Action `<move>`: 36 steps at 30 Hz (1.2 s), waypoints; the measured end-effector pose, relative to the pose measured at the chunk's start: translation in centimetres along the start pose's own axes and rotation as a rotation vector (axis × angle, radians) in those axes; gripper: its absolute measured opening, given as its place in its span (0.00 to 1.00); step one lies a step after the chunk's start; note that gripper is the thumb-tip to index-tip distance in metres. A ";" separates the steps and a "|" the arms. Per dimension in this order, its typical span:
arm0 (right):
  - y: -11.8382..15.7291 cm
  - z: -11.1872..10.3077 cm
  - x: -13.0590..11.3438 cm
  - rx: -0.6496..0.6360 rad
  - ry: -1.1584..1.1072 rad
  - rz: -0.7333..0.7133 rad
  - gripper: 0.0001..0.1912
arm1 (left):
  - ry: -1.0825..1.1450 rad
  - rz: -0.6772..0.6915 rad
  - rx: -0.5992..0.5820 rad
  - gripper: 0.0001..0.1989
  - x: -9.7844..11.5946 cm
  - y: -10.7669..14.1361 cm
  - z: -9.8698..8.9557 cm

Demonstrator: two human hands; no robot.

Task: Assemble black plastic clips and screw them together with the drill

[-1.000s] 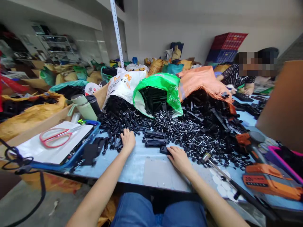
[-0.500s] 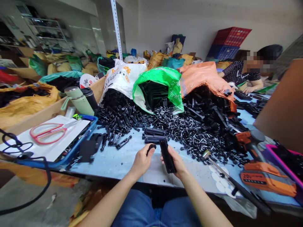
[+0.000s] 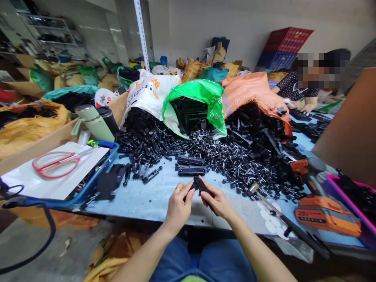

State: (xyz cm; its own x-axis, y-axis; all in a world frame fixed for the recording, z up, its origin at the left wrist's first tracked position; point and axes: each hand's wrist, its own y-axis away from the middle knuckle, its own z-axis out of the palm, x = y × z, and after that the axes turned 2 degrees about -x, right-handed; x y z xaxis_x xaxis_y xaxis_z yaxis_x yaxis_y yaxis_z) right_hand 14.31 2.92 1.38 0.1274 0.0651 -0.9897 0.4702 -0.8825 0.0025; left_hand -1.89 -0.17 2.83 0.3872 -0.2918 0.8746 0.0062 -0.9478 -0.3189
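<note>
Head view: from my remote seat I log three sacks across the back of the table, white [image 3: 147, 92], green [image 3: 196, 89] and orange [image 3: 249, 88], with a heap of black links [image 3: 143, 143] at left and a heap of black pins with silver shanks [image 3: 235, 166] at centre-right. A blue tray [image 3: 113, 156] with red-handled scissors [image 3: 55, 163] over it bounds the left side; a long-shafted tool [image 3: 279, 217] and an orange power tool [image 3: 327, 215] bound the right. Two long black parts [image 3: 192, 169] lie side by side just beyond the fingers. The near table edge [image 3: 138, 218] passes below the wrists; blue tabletop shows between tray and hands, and a narrower strip between hands and pin heap. Left hand [image 3: 178, 207]: thumb and fingers pinch a short black piece [image 3: 191, 189]. Right hand [image 3: 219, 201]: fingers close around an elongated black part [image 3: 202, 185], slanting down toward the palm. Both pieces sit above the near edge, upper ends meeting; whether they are joined I cannot tell.
</note>
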 end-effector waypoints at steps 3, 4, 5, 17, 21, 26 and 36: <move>0.2 0.9 -0.6 0.040 0.008 -0.060 0.28 | 0.035 0.020 0.172 0.17 0.5 0.2 1.2; 0.3 1.3 -0.7 0.054 0.012 -0.079 0.28 | 0.047 0.034 0.200 0.17 0.6 0.1 1.4; 0.5 1.6 -0.7 0.071 0.019 -0.098 0.27 | 0.056 0.056 0.200 0.17 0.6 0.0 1.4; 0.8 0.1 0.6 -0.029 0.367 -0.012 0.28 | 0.073 -0.348 0.021 0.22 -2.1 0.9 2.1; -0.9 -7.0 -0.3 0.140 0.793 -0.051 0.26 | -0.346 -0.199 -0.030 0.21 -2.7 2.1 2.0; -3.1 -18.5 -0.8 0.680 1.216 0.072 0.21 | -0.628 0.306 -0.549 0.22 -2.1 0.1 0.8; -1.9 -29.7 0.6 0.722 1.385 0.512 0.29 | -0.831 0.239 -0.635 0.17 0.8 -0.6 0.4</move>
State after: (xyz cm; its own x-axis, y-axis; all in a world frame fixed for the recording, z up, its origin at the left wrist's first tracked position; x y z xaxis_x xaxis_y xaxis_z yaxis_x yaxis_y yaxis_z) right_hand 39.44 18.49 5.08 0.9557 -0.2926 -0.0320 -0.2933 -0.9376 -0.1868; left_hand -1.25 0.18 3.60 0.8224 -0.5264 0.2158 -0.5407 -0.8412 0.0085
